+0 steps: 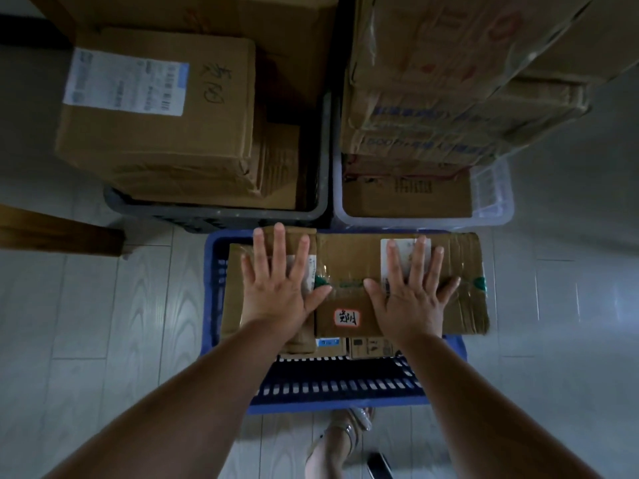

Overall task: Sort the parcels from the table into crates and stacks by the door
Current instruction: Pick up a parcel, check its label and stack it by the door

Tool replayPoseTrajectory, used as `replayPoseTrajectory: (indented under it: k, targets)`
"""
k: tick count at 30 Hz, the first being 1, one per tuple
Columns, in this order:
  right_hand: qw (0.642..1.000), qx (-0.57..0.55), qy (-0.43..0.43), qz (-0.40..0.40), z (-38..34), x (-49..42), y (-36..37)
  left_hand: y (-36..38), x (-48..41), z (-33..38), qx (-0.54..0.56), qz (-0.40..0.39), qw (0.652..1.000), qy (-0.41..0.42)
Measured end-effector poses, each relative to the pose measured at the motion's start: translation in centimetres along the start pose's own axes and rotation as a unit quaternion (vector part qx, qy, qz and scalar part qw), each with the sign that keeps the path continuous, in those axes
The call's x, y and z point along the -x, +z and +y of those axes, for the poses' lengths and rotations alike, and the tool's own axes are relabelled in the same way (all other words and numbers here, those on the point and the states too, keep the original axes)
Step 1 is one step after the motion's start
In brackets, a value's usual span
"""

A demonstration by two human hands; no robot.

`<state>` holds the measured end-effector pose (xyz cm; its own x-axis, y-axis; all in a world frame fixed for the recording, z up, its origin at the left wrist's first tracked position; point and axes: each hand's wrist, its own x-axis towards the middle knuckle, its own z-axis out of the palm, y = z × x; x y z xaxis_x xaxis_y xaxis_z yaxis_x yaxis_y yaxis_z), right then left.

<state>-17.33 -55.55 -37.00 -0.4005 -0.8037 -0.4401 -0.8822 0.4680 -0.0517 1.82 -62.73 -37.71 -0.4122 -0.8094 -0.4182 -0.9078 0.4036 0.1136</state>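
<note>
Dimly lit pale wood-grain floor tiles beneath blue crate of parcels

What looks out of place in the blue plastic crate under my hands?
The flat brown cardboard parcel under the right hand overhangs the right rim of the blue plastic crate instead of sitting inside; its taped right end looks crumpled.
</note>
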Motion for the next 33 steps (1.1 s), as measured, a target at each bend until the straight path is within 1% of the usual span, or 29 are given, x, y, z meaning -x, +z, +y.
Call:
replayPoseTrajectory:
  k: [4,6,9,11,13,15,16,22,28,31,33]
  targets:
    - [1.000,-0.004,-0.005,-0.026,0.1,0.0,-0.5,-0.8,-0.1,0.3,-0.006,-0.030,0.999,-0.019]
    - [0.999,-0.024,-0.011,-0.030,0.2,0.1,-1.3,-1.7,0.0,0.5,-0.001,-0.036,0.999,-0.030]
    - [0.999,-0.053,-0.003,0.002,1.3,0.8,-2.4,-2.9,0.7,0.9,0.021,-0.024,0.999,-0.026]
    - [0.998,-0.058,0.027,0.028,3.0,1.6,-2.7,-3.0,1.4,1.6,0.029,-0.014,0.999,-0.009]
    - [0.996,-0.063,0.067,0.005,5.0,2.4,-2.6,-2.6,1.9,2.4,0.030,-0.025,0.999,0.001]
    - [0.994,-0.057,0.082,-0.032,6.3,2.7,-1.9,-1.5,2.0,3.0,0.025,-0.041,0.999,0.002]
    - [0.995,-0.055,0.079,-0.040,6.8,2.8,-1.4,-0.9,1.9,3.2,0.021,-0.045,0.999,0.000]
    - [0.996,-0.054,0.069,-0.029,6.9,2.1,0.0,0.6,1.4,3.1,-0.010,-0.034,0.999,0.001]
    - [0.994,-0.044,0.073,-0.069,6.6,2.1,-1.0,-0.1,1.1,3.5,-0.009,-0.052,0.999,-0.006]
    - [0.993,-0.068,0.071,-0.061,6.5,2.5,-2.0,-1.1,1.6,3.5,0.002,-0.040,0.999,-0.008]
    - [0.992,-0.096,0.077,-0.033,6.4,3.6,-2.3,-1.5,2.4,3.4,0.013,-0.007,1.000,-0.005]
